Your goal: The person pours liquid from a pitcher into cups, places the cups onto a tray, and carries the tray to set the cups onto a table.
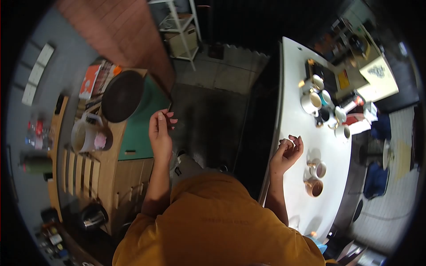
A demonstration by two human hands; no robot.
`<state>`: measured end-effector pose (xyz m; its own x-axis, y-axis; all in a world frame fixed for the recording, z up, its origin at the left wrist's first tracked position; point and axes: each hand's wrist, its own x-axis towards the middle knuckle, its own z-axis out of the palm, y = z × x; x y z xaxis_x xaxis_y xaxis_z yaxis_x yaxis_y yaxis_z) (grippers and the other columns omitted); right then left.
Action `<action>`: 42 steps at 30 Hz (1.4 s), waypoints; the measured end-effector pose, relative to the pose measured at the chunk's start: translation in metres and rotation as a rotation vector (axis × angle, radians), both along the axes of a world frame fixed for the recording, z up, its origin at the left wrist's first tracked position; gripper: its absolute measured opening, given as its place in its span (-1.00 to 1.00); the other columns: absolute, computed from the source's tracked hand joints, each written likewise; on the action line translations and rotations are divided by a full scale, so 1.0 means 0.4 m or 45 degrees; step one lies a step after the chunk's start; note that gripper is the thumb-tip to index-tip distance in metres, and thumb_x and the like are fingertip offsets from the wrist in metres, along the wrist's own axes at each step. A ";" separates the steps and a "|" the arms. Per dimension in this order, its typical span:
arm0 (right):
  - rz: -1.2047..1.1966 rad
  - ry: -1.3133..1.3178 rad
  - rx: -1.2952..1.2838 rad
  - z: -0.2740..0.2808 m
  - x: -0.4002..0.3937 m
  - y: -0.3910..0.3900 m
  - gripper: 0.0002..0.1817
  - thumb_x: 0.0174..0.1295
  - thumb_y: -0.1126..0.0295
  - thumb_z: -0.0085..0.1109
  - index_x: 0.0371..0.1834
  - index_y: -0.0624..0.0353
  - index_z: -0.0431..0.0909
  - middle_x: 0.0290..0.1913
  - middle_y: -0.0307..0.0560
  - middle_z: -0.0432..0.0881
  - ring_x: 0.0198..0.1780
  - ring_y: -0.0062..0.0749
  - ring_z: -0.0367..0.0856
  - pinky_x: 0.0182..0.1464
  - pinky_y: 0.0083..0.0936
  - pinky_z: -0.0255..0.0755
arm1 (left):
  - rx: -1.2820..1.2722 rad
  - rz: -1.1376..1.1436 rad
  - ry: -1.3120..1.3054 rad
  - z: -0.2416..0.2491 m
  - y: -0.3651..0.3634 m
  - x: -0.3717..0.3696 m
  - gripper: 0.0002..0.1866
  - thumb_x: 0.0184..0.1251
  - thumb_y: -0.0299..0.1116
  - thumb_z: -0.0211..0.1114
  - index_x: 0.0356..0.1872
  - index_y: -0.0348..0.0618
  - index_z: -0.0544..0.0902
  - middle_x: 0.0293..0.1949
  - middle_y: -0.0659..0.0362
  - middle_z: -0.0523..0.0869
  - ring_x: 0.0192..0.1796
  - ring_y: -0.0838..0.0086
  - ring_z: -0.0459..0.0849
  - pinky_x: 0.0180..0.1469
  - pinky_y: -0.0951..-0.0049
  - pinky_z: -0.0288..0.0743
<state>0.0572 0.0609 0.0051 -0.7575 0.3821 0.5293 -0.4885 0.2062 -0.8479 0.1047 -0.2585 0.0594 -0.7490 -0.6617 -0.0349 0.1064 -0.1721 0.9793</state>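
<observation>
My left hand (160, 131) hangs in the air beside the green cabinet top (140, 128), its fingers partly spread and nothing in them. A dark round pan (123, 96) and a translucent pitcher (84, 135) with a pink mark stand to its left. Over the near edge of the white table (290, 111) is my right hand (288, 154), palm up, fingers loosely curled, with no object visible in it. Nearest to it are a white mug (317, 169) and a brown mug (314, 188), both apart from the hand.
Several mugs (311, 102) cluster farther up the white table, near a cream box (377, 77). A slatted wooden rack (82, 173) and a metal kettle (94, 216) are on the left. A white shelf unit (182, 29) stands ahead, beyond the dark floor (202, 115) between both counters.
</observation>
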 end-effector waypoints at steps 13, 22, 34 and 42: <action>0.390 -0.398 0.168 -0.030 -0.089 -0.672 -0.88 0.33 0.43 0.19 -0.29 0.27 0.61 -0.49 -0.32 0.56 -0.46 -0.76 0.45 -0.36 -0.78 0.34 | -0.184 0.541 0.026 -0.025 -0.632 0.269 -0.92 0.26 -0.50 0.36 -0.31 -0.23 0.61 -0.39 0.33 0.59 -0.28 0.69 0.53 -0.13 0.67 0.39; 0.841 -0.480 0.525 -0.102 -0.104 -1.142 -0.73 0.34 0.43 0.12 0.02 0.33 0.59 -0.21 -0.01 0.74 -0.20 -0.41 0.71 -0.06 -0.52 0.55 | -0.125 0.793 -0.156 -0.031 -0.882 0.393 -0.92 0.25 -0.52 0.37 -0.30 -0.33 0.70 -0.37 0.21 0.72 -0.27 0.64 0.60 -0.14 0.64 0.46; 0.886 -1.263 0.840 -0.369 -0.314 -1.461 0.04 0.21 0.14 0.27 0.50 0.27 -0.32 0.43 0.42 0.03 0.44 0.17 0.11 0.43 -0.14 0.08 | -0.188 1.278 0.038 0.008 -0.883 0.473 -0.77 0.48 -0.29 0.15 -0.22 -0.28 0.60 -0.42 0.20 0.63 -0.39 0.60 0.48 -0.28 0.60 0.34; 1.161 -1.882 0.117 -0.507 -0.362 -1.545 -0.29 0.49 0.01 -0.29 0.45 0.39 -0.12 0.42 0.23 0.11 0.35 0.05 0.29 0.32 -0.05 0.31 | 0.050 1.400 0.106 0.035 -0.753 0.409 -0.83 0.44 -0.30 0.20 -0.25 -0.19 0.60 -0.40 0.24 0.61 -0.38 0.59 0.50 -0.28 0.59 0.36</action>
<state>-0.0876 -0.5572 -0.1978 -0.5197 -0.3965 -0.7568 0.6457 0.3978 -0.6518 0.2681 -0.5597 0.0735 0.2467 -0.9679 -0.0471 0.2857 0.0262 0.9580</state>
